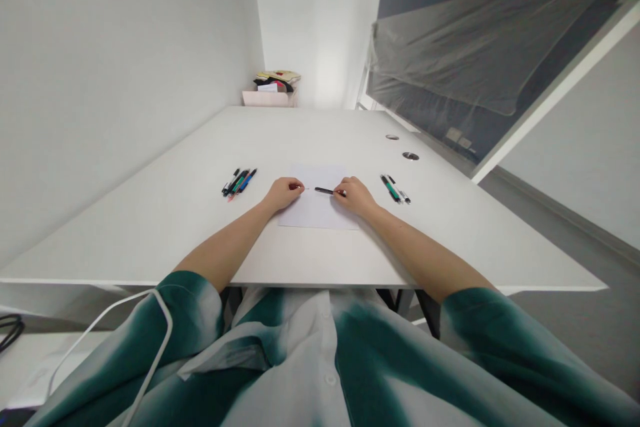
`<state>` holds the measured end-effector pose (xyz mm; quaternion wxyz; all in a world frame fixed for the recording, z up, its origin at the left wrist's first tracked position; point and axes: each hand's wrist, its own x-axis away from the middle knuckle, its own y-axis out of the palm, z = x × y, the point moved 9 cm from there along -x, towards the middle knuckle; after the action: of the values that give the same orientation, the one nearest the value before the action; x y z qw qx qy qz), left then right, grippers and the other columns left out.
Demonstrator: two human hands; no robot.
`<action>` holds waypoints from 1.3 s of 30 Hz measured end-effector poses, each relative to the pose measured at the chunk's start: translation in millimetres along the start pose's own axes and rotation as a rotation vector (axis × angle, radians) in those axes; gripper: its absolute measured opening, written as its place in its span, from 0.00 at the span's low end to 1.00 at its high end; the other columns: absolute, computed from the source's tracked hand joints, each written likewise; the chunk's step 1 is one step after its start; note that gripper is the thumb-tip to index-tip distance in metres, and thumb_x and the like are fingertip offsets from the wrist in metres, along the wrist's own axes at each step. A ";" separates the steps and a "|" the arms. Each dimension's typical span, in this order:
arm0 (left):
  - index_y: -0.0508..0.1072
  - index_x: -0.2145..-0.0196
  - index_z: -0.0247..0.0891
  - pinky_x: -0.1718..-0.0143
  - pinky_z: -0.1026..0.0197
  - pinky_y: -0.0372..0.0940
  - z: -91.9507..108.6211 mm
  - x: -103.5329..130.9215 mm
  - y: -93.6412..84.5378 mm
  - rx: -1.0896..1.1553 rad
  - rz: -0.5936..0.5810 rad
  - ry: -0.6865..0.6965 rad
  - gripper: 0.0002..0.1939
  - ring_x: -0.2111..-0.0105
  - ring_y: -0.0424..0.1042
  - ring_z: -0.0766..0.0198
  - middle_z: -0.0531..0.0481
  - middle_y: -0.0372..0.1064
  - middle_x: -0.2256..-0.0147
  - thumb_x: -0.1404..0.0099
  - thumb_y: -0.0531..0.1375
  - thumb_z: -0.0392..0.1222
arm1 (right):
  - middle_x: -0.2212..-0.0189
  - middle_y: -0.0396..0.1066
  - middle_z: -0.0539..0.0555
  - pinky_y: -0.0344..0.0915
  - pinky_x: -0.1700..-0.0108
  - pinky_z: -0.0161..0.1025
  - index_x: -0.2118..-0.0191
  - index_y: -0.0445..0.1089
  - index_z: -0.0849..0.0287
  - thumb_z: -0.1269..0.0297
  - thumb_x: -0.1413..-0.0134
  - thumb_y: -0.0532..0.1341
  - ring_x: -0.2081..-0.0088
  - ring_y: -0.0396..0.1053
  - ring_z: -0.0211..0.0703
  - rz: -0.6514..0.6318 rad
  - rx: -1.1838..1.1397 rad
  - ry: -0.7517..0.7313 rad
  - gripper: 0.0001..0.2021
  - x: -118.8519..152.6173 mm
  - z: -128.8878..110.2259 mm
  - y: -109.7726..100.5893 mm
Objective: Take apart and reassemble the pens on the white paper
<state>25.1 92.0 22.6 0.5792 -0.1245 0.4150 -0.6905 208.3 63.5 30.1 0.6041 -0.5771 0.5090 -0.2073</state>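
A sheet of white paper (320,217) lies on the table in front of me, and both hands rest over it. My right hand (354,195) is closed in a pinch around a dark pen barrel (324,191), which points left. Opposite it, my left hand (286,192) pinches a thin, pale-tipped piece (307,188); most of it is hidden by the fingers, so its kind is unclear. A small gap separates this tip from the barrel's end. Left of my left hand lies a bunch of several pens (240,182). Beyond my right hand are a green pen (390,188) and clear-bodied pens (399,190) beside it.
The white table (310,137) stretches away toward the wall. At its far end stands a pale box (266,99) with fabric-like items on top. Two round metal grommets (411,156) sit near the right edge. A plastic-covered dark board (450,53) leans along the right. A white cable (163,310) crosses my left sleeve.
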 end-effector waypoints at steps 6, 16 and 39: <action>0.79 0.65 0.36 0.60 0.60 0.66 20.6 3.9 13.6 0.026 -0.068 0.088 0.13 0.67 0.72 0.62 0.49 0.77 0.68 0.41 0.58 0.45 | 0.64 0.72 0.59 0.60 0.55 0.43 0.57 0.78 0.60 0.62 0.43 0.61 0.60 0.65 0.49 0.046 -0.044 -0.123 0.12 1.0 -17.4 -1.6; 0.80 0.62 0.36 0.59 0.60 0.67 33.2 7.4 17.7 -0.029 -0.090 0.109 0.14 0.65 0.73 0.61 0.48 0.78 0.66 0.38 0.57 0.45 | 0.65 0.72 0.59 0.60 0.54 0.43 0.63 0.78 0.60 0.65 0.41 0.59 0.60 0.64 0.47 0.059 -0.070 -0.218 0.10 2.9 -32.7 -2.0; 0.76 0.53 0.37 0.50 0.56 0.64 14.9 -0.8 17.1 -0.397 -0.125 0.071 0.17 0.58 0.72 0.57 0.46 0.75 0.61 0.37 0.57 0.43 | 0.64 0.74 0.59 0.62 0.54 0.42 0.64 0.77 0.61 0.66 0.41 0.52 0.60 0.68 0.48 0.094 -0.015 0.271 0.15 2.5 63.2 -18.3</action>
<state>47.0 86.6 19.9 0.4845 -0.2371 0.5544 -0.6337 269.4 87.6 34.1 0.5346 -0.5238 0.6139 -0.2510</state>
